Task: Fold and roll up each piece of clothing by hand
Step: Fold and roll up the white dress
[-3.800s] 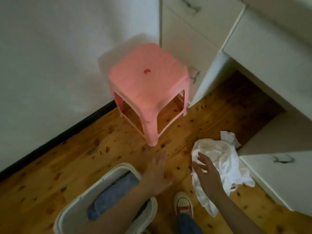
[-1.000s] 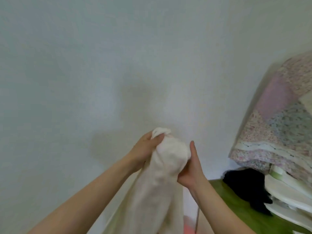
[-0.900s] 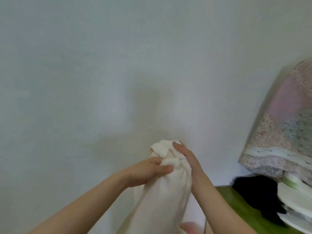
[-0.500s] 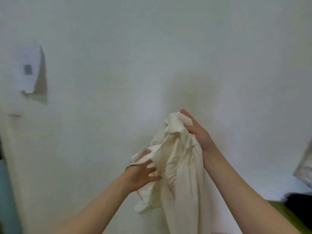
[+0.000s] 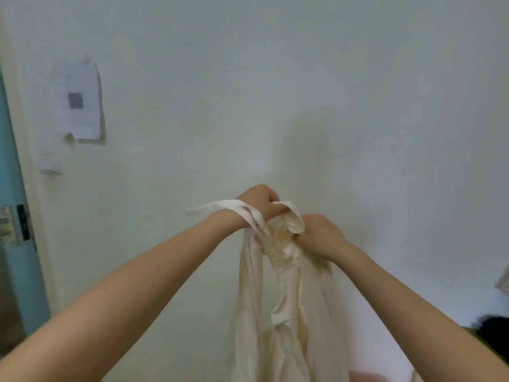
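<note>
Head cam: I've got both hands up in front of a pale wall, w/ the cream garment (image 5: pixel 278 299) bunched at its top edge. Left hand (image 5: pixel 259 202) is fisted on the cloth, fingers (image 5: pixel 275 209) curled tight round a fold. Right hand (image 5: pixel 321 232), just beside it and a bit lower, grips the bunch too, tho its fingertips are hidden behind fabric. Rest of the garment hangs straight down below the fingers and runs out of frame. Risk as I read it: a thin strap (image 5: pixel 242 212) lies across the left wrist, so pulling the hands apart could snag or twist it. No flat surface in sight under the fingers either, so folding mid-air prob gives a sloppy roll, and a slack grip drops it.
</note>
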Demonstrator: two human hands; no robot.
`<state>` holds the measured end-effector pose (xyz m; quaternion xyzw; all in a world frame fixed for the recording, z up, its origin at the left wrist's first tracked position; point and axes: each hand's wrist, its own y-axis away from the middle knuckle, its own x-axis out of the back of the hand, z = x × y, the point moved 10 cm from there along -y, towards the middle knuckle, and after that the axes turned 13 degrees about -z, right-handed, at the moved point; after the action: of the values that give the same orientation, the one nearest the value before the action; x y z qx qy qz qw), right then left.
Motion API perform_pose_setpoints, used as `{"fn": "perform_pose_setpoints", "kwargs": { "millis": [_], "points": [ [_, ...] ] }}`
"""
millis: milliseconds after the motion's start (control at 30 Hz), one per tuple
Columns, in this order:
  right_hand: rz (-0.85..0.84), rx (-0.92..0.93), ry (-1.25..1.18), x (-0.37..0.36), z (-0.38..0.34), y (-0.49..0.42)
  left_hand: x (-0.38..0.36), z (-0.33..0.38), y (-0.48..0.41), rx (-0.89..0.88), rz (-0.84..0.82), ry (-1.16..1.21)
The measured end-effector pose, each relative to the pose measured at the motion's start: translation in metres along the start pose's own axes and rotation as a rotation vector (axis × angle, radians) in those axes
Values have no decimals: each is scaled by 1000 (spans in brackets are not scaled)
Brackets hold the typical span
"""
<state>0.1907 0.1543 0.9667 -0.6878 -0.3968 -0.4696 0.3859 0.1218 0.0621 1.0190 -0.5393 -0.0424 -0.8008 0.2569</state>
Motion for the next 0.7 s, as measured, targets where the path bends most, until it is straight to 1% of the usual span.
{"fn": "perform_pose_setpoints", "kwargs": {
  "millis": [67, 100, 133, 167, 233, 267, 333, 400, 500, 533, 567, 600, 633, 667, 700],
  "points": [
    [84, -117, -21, 18, 22, 0, 6, 4, 4, -4, -1, -388],
    [125, -135, -74, 26, 31, 0, 8, 0, 4, 9, -5, -532],
    [146, -119, -115, 30, 33, -1, 8, -8, 5, 20, -10, -626],
    [158, -82, -149, 34, 29, -3, 10, -15, 5, 33, -9, -670],
    [173, 3, -271, 39, 13, -7, 14, -39, 3, 88, 12, -614],
    [161, 31, -404, 41, 7, -8, 14, -53, 1, 122, 19, -558],
    [75, 99, -738, 40, -6, -13, 6, -82, -3, 180, -4, -507],
    [-16, 141, -990, 37, -19, -15, -8, -113, -1, 300, -36, -575],
    [-50, 92, -1164, 24, -28, -22, -25, -138, 8, 476, -67, -673],
    [-42, 80, -1203, 20, -30, -25, -30, -143, 11, 507, -100, -633],
    [-37, 76, -1249, 17, -30, -28, -35, -149, 15, 526, -129, -490],
    [-40, 83, -1310, 14, -31, -31, -47, -159, 15, 519, -166, -237],
    [-48, 93, -1388, 11, -32, -33, -64, -165, 19, 495, -238, 157],
    [-57, 104, -1470, 8, -32, -35, -87, -160, 24, 447, -333, 623],
    [-56, 105, -1548, 6, -32, -37, -103, -148, 29, 376, -404, 960]
  ]
}}
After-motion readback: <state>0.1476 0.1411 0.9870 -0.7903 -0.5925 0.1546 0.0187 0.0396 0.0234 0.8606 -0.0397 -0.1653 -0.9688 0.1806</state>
